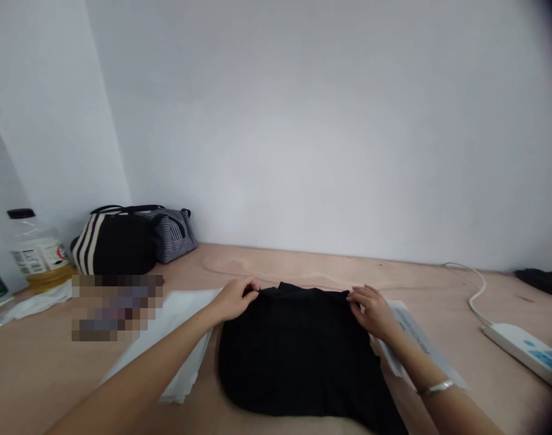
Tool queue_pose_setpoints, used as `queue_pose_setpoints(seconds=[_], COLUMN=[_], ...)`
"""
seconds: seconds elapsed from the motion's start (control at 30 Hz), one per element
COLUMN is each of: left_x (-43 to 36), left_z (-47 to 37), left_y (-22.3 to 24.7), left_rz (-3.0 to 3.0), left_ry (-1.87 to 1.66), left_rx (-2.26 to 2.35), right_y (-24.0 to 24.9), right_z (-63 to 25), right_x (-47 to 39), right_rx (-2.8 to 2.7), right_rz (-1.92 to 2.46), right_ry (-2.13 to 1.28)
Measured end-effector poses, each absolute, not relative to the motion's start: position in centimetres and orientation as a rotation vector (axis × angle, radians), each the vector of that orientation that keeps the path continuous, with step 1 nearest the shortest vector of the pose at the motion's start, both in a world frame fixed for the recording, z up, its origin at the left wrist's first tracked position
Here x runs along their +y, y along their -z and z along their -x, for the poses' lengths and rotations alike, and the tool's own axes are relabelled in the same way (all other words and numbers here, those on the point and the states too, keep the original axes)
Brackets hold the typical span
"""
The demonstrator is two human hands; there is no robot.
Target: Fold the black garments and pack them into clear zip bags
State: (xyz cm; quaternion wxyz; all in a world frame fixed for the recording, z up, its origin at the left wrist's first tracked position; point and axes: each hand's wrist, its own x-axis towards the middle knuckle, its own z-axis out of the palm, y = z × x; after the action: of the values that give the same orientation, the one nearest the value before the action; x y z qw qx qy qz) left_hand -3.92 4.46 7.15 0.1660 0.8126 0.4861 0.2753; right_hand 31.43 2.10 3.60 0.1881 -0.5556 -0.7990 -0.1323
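The cloth (298, 356) lies at the lower centre of the frame, on the table (280, 257). Its nearest part is a tail that runs out of the bottom edge, right of centre. It is plain black and matt, so dark that seams and layers are hard to tell. Its lower left corner is broadly rounded, the right side is ragged with a small step, and the middle looks fairly smooth.

At its far edge, the left hand (235, 299) has thumb and fingers pinched on the left corner, and the right hand (372, 309) pinches the right corner in the same way. Between them the edge is uneven, with a small peak left of the middle. The step in hand seems to be straightening or folding the cloth; the next move likely calls for both pinches to stay level, so that the edge is drawn taut without creasing. Whether that edge is lifted, I cannot tell.

A white sheet (180, 305) lies partly under the left forearm, and a printed packet (414, 329) beside the right one. A power strip (516, 344) sits at the lower right. Farther off, at the left, are a bottle (38, 254), a black bag (124, 244) and a striped bag (175, 235), with the wall (325, 121) behind.
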Motion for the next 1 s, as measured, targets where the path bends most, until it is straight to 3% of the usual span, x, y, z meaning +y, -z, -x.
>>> queue_pose_setpoints(seconds=[0.27,0.37,0.5,0.63,0.83,1.0], left_x=[-4.0,-5.3,-5.1,-4.7,-4.8,-4.8], left_z=[7.3,6.9,4.1,1.4,0.6,0.9], left_y=[-10.2,-10.4,-8.7,-4.6,-0.6,-0.9], left_rz=[-2.249,-2.258,-2.364,-2.46,-2.557,-2.614], left_ry=[-0.266,-0.282,-0.558,-0.468,-0.32,-0.298], left_rx=[1.11,1.087,1.23,1.549,1.629,1.628], right_y=[-6.5,-7.2,-7.4,-4.4,0.7,0.1], right_z=[-32.9,-31.6,-27.4,-23.9,-23.2,-23.0], right_x=[-8.8,-9.6,-7.1,-5.4,-6.7,-7.0], right_rx=[-2.424,-2.417,-2.344,-2.366,-2.351,-2.306], right_rz=[1.632,1.691,1.651,1.69,1.864,1.866], right_ry=[-0.324,-0.5,-0.295,0.125,-0.025,-0.058])
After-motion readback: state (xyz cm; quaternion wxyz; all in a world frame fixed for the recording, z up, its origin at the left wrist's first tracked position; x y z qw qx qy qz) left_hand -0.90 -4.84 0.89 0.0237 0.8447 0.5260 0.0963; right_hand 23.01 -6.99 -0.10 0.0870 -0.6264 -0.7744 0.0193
